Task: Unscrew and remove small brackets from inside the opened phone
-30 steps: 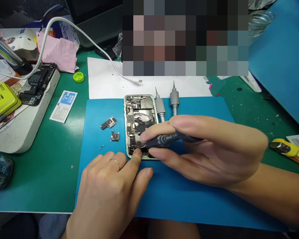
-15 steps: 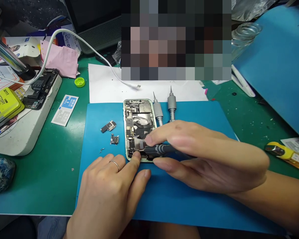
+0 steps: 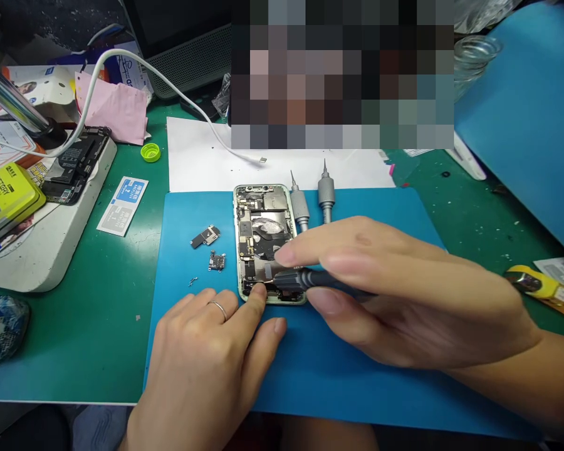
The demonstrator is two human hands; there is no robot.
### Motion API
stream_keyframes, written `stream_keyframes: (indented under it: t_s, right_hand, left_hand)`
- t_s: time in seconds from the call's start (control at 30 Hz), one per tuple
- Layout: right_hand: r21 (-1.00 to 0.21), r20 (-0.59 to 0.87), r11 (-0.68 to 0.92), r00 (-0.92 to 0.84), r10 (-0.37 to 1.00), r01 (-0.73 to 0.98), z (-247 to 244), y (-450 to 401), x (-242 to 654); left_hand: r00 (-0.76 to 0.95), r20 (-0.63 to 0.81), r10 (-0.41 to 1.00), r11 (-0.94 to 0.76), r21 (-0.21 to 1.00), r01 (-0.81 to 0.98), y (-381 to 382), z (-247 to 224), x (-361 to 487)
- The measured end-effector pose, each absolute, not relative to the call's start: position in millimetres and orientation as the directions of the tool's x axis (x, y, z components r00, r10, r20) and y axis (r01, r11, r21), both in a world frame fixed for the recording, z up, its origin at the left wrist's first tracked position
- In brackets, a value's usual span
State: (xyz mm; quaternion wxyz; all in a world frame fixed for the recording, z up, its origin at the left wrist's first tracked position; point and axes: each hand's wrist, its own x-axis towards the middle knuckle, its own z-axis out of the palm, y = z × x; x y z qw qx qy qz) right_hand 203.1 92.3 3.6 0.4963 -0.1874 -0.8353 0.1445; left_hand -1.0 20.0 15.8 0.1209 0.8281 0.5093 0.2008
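An opened smartphone (image 3: 266,241) lies on the blue mat (image 3: 319,388), its inner boards and metal parts exposed. My left hand (image 3: 207,351) holds nothing, with the thumb apart and the index fingertip pressed on the phone's lower end. In my right hand (image 3: 404,294) is a dark-handled screwdriver (image 3: 294,280), gripped between thumb and fingers. Its thin tip points left, close to my left index fingertip; exact contact I cannot make out. Left of the phone lie a metal bracket piece (image 3: 205,236), a small component (image 3: 217,260) and tiny metal bits (image 3: 192,282).
Two grey screwdrivers (image 3: 301,207) lie beyond the phone's right side. A white cable (image 3: 169,81) arches over the white paper (image 3: 197,163). At left are a white box (image 3: 51,257) bearing phone parts and a printed card (image 3: 122,207). A yellow cutter (image 3: 536,282) lies at right.
My right hand has shifted slightly right and its grip on the screwdriver has changed a little, with the thumb farther back. My left index finger stays on the phone.
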Motion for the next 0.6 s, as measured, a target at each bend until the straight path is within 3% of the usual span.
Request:
stream_keyframes:
  t_s: [0.07, 0.2, 0.5, 0.6]
  right_hand:
    - [-0.437, 0.757, 0.883, -0.462, 0.463, 0.169, 1.9, 91.3, 202.8]
    - [-0.398, 0.833, 0.902, -0.345, 0.432, 0.169, -1.6, 90.9, 202.0]
    - [-0.41, 0.828, 0.903, -0.362, 0.428, 0.13, -2.0, 93.9, 199.0]
    - [-0.403, 0.814, 0.895, -0.37, 0.447, 0.192, -2.3, 91.9, 198.7]
  left_hand:
    - [0.401, 0.213, 0.891, -0.454, 0.406, 0.793, 19.8, 15.7, -1.3]
    - [0.407, 0.211, 0.889, -0.458, 0.398, 0.795, 20.4, 15.8, -1.3]
    - [0.396, 0.222, 0.891, -0.453, 0.408, 0.792, 21.3, 14.1, -0.1]
    - [0.392, 0.207, 0.897, -0.443, 0.407, 0.799, 20.8, 14.5, 1.1]
